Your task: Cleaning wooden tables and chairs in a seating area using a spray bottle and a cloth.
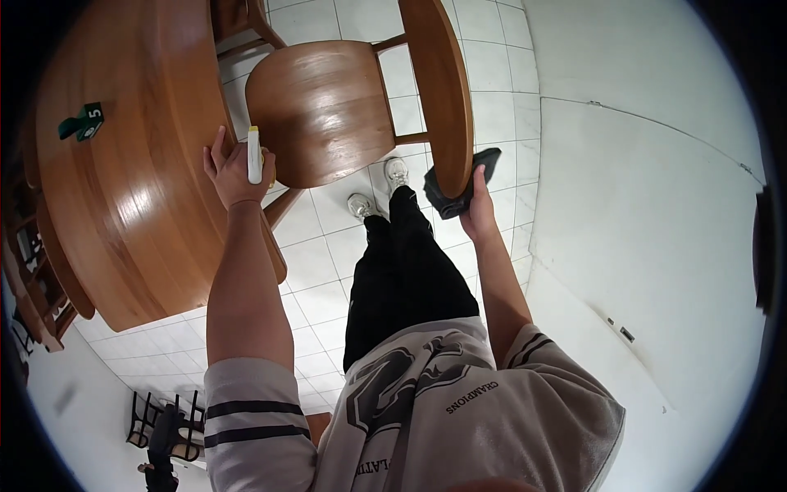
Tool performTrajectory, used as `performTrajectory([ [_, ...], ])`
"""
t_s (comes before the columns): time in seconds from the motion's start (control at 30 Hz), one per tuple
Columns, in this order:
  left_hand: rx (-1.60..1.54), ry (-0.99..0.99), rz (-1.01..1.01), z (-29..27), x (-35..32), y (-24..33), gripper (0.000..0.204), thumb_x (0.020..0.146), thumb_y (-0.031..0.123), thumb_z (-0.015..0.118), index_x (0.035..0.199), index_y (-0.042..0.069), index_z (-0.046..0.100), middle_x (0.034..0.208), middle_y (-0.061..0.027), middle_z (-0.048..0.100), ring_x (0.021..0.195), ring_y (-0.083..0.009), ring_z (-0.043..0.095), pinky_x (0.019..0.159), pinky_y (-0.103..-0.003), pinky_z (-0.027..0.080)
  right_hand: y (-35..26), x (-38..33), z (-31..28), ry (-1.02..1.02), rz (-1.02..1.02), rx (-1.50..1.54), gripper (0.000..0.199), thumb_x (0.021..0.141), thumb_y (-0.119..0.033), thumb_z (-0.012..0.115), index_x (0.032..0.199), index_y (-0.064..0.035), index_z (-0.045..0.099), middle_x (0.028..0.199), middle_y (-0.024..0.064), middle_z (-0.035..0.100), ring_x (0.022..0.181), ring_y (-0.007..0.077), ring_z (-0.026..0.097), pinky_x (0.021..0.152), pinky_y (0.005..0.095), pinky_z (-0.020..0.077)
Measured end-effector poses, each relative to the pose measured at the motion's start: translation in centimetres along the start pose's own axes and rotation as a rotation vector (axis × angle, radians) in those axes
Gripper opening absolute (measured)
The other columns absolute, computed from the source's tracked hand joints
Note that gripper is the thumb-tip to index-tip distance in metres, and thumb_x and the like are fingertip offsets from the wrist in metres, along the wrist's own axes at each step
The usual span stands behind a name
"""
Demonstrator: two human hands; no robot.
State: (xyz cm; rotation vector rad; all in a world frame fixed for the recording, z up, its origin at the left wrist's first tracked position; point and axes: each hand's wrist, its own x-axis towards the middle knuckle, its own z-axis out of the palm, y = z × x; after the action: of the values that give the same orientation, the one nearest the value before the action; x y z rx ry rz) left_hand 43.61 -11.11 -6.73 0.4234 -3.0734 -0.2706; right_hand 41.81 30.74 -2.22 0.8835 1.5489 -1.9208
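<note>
At far left, a round wooden surface (123, 180) fills much of the view, glossy under the light, with a small green marker (82, 121) lying on it. At its edge the left hand (234, 168) has its grip closed around a white spray bottle (255, 154), held upright. Beside it stands a wooden chair (324, 107) on the white tiled floor (328, 238). The right hand (478, 209) presses a dark cloth (459, 190), gripped shut, against the chair's curved backrest (443, 82). A white wall (648, 230) closes the right side.

Glossy wooden chair (328, 107), seemingly soft dark cloth (455, 193)
</note>
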Motion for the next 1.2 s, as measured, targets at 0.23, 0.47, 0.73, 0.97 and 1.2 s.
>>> performTrajectory([
  [0.23,0.025,0.038,-0.006,0.0,0.0,-0.1,0.023,0.084,0.035,0.063,0.09,0.015,0.074,0.099,-0.0002,0.075,0.146,-0.0186,0.036,0.122,-0.053,0.019,-6.1,-0.6,3.9,0.111,-0.179,-0.561,0.089,0.101,-0.07,0.037,0.152,0.0028,0.036,0.148,0.0165,0.047,0.135,0.0263,0.045,0.112,0.0374,0.0362],
  [0.47,0.002,-0.019,-0.024,-0.6,0.2,0.3,0.032,0.087,0.04,0.063,0.095,0.011,0.074,0.101,-0.0006,0.075,0.146,-0.0203,0.035,0.122,-0.053,0.018,-14.6,8.1,6.5,-0.035,0.075,-0.503,0.091,0.097,-0.077,0.036,0.147,-0.0014,0.046,0.133,0.0142,0.059,0.119,0.023,0.057,0.103,0.0355,0.0442],
  [0.73,-0.025,-0.005,-0.011,-0.4,0.0,0.0,0.031,0.086,0.039,0.063,0.095,0.011,0.074,0.1,-0.0006,0.075,0.146,-0.0207,0.036,0.122,-0.054,0.019,-12.4,13.2,5.8,0.038,-0.057,-0.413,0.073,0.099,-0.068,0.045,0.136,-0.006,0.055,0.121,0.009,0.064,0.105,0.0199,0.063,0.086,0.0342,0.0538],
  [0.97,-0.016,-0.055,-0.028,-0.7,0.4,0.3,0.031,0.085,0.038,0.063,0.094,0.011,0.074,0.101,-0.0005,0.075,0.145,-0.0214,0.037,0.122,-0.054,0.019,-12.9,19.6,6.3,-0.045,0.006,-0.346,0.062,0.102,-0.054,0.051,0.144,-0.0088,0.052,0.126,0.01,0.064,0.115,0.0191,0.061,0.094,0.036,0.0523],
  [1.2,-0.014,0.026,-0.031,-0.8,-0.2,-0.1,0.017,0.079,0.032,0.066,0.082,0.016,0.071,0.091,0.0017,0.074,0.144,-0.0195,0.038,0.121,-0.055,0.021,-13.7,14.2,8.7,-0.037,-0.029,-0.296,0.065,0.103,-0.058,0.043,0.144,-0.0087,0.051,0.127,0.0105,0.064,0.111,0.0197,0.063,0.094,0.0371,0.0538],
])
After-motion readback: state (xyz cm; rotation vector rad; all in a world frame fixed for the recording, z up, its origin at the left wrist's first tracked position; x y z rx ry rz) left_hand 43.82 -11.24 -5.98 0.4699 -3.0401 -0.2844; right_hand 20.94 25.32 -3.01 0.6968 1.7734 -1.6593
